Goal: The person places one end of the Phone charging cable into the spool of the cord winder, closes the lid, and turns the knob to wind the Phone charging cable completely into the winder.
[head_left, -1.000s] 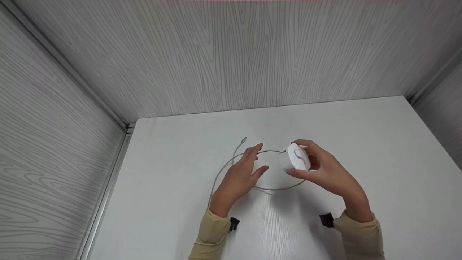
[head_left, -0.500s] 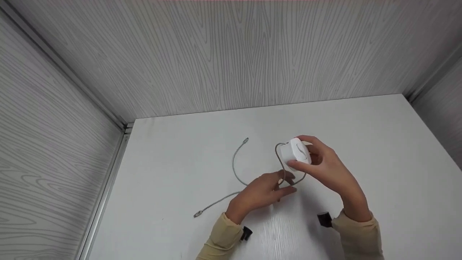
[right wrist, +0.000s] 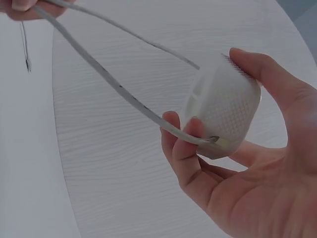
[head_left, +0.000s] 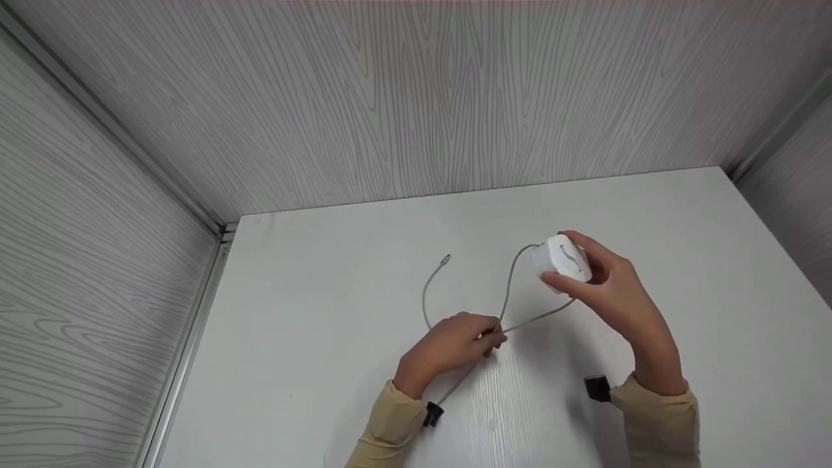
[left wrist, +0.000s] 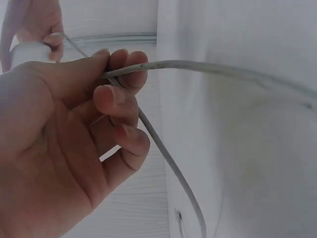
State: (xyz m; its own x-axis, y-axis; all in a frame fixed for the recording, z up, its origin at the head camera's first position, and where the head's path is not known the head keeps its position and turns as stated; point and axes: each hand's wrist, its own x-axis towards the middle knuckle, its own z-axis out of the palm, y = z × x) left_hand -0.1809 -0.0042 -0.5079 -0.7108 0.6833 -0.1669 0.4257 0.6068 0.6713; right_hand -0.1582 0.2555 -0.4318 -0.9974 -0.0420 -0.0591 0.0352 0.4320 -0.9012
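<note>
My right hand (head_left: 617, 289) holds a small white case (head_left: 560, 260) with rounded corners above the table. A curved mark shows on its upper face, and the right wrist view shows a finely textured side (right wrist: 230, 106). Grey cable (head_left: 509, 286) leaves the case on two sides. Both lengths meet at my left hand (head_left: 448, 344), which pinches them between thumb and fingers, as the left wrist view shows at the cable strands (left wrist: 173, 64). One cable end with a plug (head_left: 446, 259) lies beyond the left hand. The other end is hidden near the left wrist.
The white table (head_left: 312, 292) meets a wood-grain back panel (head_left: 416, 97). Another grained panel (head_left: 84, 227) stands on the left, with a metal rail along its foot. Small black wrist mounts (head_left: 597, 388) stick out from the sleeves.
My left hand has moved from beside the cable loop to grip both strands, then drawn slightly left. My right hand has lifted the white case up and right, drawing the loop straighter.
</note>
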